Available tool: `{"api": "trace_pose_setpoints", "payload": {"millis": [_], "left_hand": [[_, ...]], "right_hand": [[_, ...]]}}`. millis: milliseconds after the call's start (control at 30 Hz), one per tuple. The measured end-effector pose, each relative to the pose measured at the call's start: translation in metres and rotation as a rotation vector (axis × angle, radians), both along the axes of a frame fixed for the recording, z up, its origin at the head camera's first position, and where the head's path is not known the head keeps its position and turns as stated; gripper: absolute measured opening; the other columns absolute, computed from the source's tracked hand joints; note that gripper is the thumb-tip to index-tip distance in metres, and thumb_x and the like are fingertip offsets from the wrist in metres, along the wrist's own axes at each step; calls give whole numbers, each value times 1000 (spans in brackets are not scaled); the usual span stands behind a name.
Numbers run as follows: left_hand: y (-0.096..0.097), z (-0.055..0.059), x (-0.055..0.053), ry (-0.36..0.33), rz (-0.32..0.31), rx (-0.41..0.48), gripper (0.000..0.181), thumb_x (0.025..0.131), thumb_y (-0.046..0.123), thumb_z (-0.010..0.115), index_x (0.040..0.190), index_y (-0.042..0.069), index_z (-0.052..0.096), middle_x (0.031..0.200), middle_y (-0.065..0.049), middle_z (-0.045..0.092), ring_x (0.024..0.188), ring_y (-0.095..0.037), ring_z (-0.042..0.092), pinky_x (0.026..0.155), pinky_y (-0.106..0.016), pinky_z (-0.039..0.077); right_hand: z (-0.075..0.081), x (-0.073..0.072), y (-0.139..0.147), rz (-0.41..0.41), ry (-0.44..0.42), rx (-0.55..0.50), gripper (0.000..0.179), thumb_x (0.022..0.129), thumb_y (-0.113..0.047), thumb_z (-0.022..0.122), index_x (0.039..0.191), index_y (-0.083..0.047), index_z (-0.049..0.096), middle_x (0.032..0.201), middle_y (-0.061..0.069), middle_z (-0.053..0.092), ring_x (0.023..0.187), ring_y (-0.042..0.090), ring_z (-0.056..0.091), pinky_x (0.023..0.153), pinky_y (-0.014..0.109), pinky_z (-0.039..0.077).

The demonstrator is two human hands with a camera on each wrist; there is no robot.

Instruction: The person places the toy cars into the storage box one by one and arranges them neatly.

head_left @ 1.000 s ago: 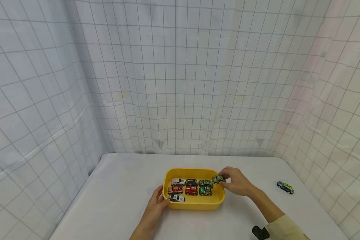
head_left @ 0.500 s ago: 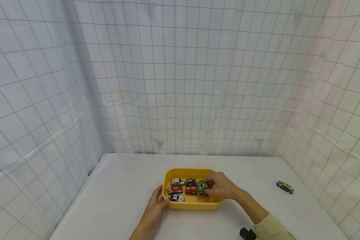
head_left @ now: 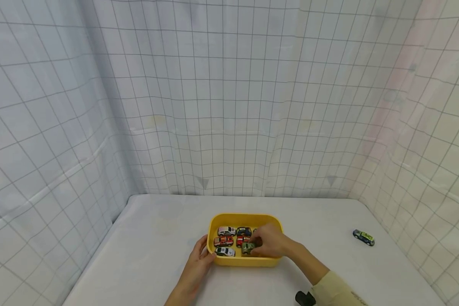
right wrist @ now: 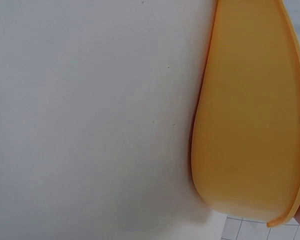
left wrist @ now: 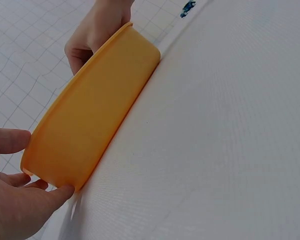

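Observation:
A shallow yellow plastic tray [head_left: 248,262] holds several small toy cars. My left hand [head_left: 197,264] grips its left end; in the left wrist view, fingertips [left wrist: 23,141] press on the tray's wall. Reaching over the right side, my right hand [head_left: 272,240] pinches a green toy car [head_left: 247,248] low in the tray's front row. To its left lies a white toy car [head_left: 225,252]. Behind are an orange-red car [head_left: 223,241], a red car [head_left: 239,241], a white-and-red car [head_left: 226,231] and a dark blue car [head_left: 244,231]. My right hand hides the cars further right.
A blue-and-yellow-green toy car [head_left: 364,237] lies alone on the white table [head_left: 157,238], toward the right. White gridded curtains [head_left: 229,127] enclose the table at the back and both sides.
My right hand has carried the green toy car from the tray's right rim leftward and forward to the front row. The left hand and the tray have stayed in place.

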State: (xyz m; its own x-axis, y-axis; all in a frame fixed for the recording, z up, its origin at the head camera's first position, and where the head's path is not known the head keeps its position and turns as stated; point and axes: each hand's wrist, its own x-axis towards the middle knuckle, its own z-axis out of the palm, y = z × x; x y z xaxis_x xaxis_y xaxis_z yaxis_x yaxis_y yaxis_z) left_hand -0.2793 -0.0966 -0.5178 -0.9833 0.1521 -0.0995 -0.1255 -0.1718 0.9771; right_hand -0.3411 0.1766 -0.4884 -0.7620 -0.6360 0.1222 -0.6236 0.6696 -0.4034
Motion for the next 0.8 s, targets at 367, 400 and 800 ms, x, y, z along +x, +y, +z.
{"api": "trace_pose_setpoints", "payload": {"millis": [367, 400, 800], "left_hand": [[0, -2, 0, 4, 3, -8, 76, 98, -5, 55, 162, -3, 15, 167, -29, 8, 152, -48, 12, 119, -58, 24], [0, -2, 0, 6, 3, -9, 76, 98, -5, 55, 162, -3, 15, 167, -29, 8, 152, -48, 12, 119, -58, 24], [0, 0, 2, 6, 0, -6, 75, 98, -5, 54, 162, -4, 14, 167, -29, 8, 152, -47, 13, 119, -58, 25]], "right_hand": [[-1, 0, -14, 42, 18, 82, 19, 83, -27, 89, 96, -14, 84, 87, -15, 72, 77, -3, 58, 67, 18, 51], [-1, 0, -15, 45, 26, 87, 19, 83, -27, 89, 95, -14, 84, 87, -15, 72, 77, -2, 58, 67, 18, 51], [1, 0, -17, 50, 21, 93, 20, 82, -26, 90, 96, -13, 83, 87, -14, 72, 77, -2, 57, 68, 19, 50]]}}
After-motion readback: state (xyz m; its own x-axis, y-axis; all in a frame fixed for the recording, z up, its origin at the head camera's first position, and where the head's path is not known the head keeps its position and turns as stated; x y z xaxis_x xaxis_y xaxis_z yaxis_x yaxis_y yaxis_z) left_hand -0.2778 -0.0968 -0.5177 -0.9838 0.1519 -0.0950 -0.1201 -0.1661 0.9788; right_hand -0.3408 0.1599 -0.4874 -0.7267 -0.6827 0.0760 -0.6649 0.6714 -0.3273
